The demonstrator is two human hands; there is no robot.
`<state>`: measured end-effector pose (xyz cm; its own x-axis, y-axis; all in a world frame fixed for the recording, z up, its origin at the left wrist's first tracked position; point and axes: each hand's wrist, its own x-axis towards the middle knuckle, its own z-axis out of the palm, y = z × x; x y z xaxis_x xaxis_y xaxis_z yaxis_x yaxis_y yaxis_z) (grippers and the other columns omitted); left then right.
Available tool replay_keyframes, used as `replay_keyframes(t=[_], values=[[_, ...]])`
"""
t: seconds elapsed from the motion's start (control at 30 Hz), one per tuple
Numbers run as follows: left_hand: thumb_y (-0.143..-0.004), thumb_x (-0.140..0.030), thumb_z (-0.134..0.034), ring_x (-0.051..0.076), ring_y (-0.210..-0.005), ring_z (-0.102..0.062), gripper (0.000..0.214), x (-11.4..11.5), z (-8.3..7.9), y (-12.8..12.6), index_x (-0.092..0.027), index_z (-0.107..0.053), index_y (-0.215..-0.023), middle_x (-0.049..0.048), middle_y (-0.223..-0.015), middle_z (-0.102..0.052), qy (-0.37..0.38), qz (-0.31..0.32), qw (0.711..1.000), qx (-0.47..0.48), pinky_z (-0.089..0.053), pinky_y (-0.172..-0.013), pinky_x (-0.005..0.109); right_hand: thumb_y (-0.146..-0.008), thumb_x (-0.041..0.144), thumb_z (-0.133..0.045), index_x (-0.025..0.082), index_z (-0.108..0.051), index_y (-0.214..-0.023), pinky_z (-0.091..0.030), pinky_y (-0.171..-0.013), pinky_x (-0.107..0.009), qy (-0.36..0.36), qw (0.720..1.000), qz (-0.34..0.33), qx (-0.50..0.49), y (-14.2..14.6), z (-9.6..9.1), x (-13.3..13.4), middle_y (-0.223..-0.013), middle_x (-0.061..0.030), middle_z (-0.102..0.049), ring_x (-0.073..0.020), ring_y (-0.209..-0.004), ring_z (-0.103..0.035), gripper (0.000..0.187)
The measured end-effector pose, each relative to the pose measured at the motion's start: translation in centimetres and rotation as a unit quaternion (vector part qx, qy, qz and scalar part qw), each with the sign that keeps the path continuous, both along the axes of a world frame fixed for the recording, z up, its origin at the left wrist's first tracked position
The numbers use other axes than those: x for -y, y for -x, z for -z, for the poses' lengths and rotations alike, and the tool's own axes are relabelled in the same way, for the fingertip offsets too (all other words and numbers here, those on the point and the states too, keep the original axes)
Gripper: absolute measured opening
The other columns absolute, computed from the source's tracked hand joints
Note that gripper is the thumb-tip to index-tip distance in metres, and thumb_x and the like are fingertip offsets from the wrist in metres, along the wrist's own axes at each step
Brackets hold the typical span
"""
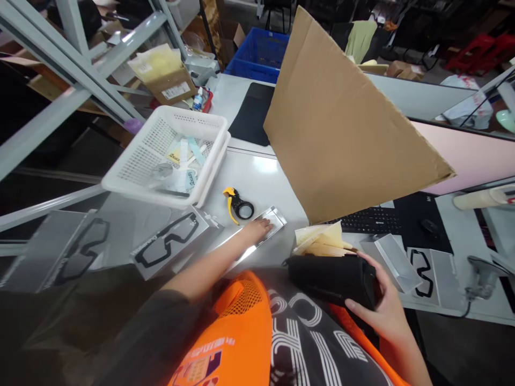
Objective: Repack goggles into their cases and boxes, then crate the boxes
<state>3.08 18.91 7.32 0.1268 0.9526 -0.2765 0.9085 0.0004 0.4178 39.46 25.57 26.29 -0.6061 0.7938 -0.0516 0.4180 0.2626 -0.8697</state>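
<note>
My right hand point(380, 300) grips one end of a long black case point(325, 273) close to my body, thumb in front and fingers behind. Reaching forward, my left hand point(259, 229) lies with its fingers stretched over a shiny, clear flat packet point(276, 219) on the table; its contents are hard to make out. Just beyond that hand is a yellow-and-black hand tool point(237, 205) with a ring-shaped end. Crumpled pale yellow sheets point(322, 238) lie behind the case. To its right are a grey open box piece point(392, 261) and a grey box point(432, 276) printed with goggles.
A white basket point(132, 161) with small packets and cards stands at the left. Grey goggle-printed boxes point(171, 241) are at the near left. A large cardboard sheet point(341, 123) stands upright in front of a keyboard point(370, 219). A mouse point(429, 228) is farther right.
</note>
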Motion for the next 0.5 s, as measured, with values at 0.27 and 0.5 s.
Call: replay_keyframes(t=[0.27, 0.5], values=[[-0.089, -0.04, -0.064, 0.031, -0.138, -0.048, 0.063, 9.0, -3.2, 0.0, -0.016, -0.046, -0.145, 0.0178, -0.152, -0.048, -0.118, -0.218, 0.969, -0.005, -0.039, -0.116, 0.046, -0.069, 0.043, -0.084, 0.022, -0.054, -0.142, -0.052, -0.104, -0.044, 0.048, 0.991, 0.104, -0.07, 1.0, -0.1, -0.9, -0.145, -0.0133, -0.056, -0.035, -0.129, -0.058, 0.081], [-0.067, -0.044, -0.083, 0.043, -0.139, -0.042, 0.104, 14.5, -0.9, -3.0, -0.006, -0.033, -0.15, 0.0298, -0.148, -0.045, -0.053, -0.334, 0.932, -0.128, -0.026, -0.118, 0.056, -0.08, 0.051, -0.073, 0.019, -0.053, -0.143, -0.045, -0.11, -0.055, 0.029, 0.972, 0.175, -0.153, 7.9, -0.3, -3.3, -0.138, -0.0148, -0.062, -0.0357, -0.128, -0.059, 0.074]])
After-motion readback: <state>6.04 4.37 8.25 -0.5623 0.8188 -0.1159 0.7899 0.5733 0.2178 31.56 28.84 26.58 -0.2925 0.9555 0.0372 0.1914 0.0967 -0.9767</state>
